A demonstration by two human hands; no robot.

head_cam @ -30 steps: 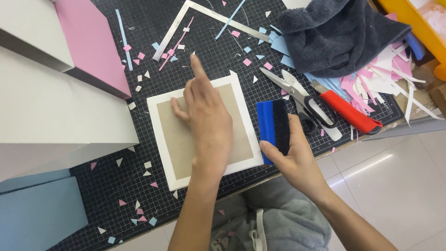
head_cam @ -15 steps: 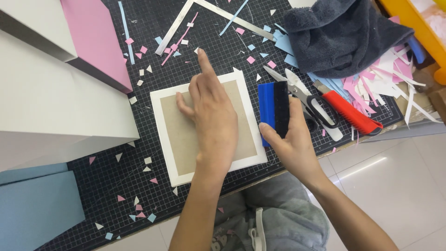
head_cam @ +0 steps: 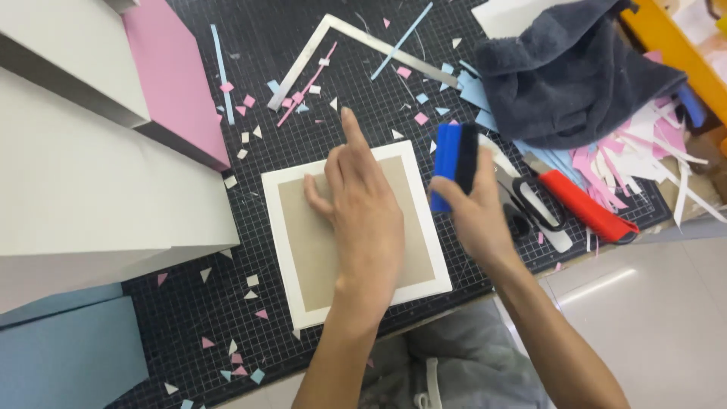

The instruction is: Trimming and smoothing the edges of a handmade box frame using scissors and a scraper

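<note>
The left hand (head_cam: 363,208) lies flat, fingers spread, on the brown cardboard square with white paper border (head_cam: 352,231). At three o'clock, the right hand (head_cam: 475,216) grips a blue-and-black felt-edged squeegee (head_cam: 453,163), seemingly just above the border.

Matt brown cardboard square (head_cam: 356,235), smooth blue plastic squeegee (head_cam: 453,163), fuzzy grey cloth (head_cam: 575,76)

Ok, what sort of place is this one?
Probably a paper-craft or bookbinding workbench: a black gridded cutting mat strewn with paper offcuts, scissors, and grey board on white paper.
</note>
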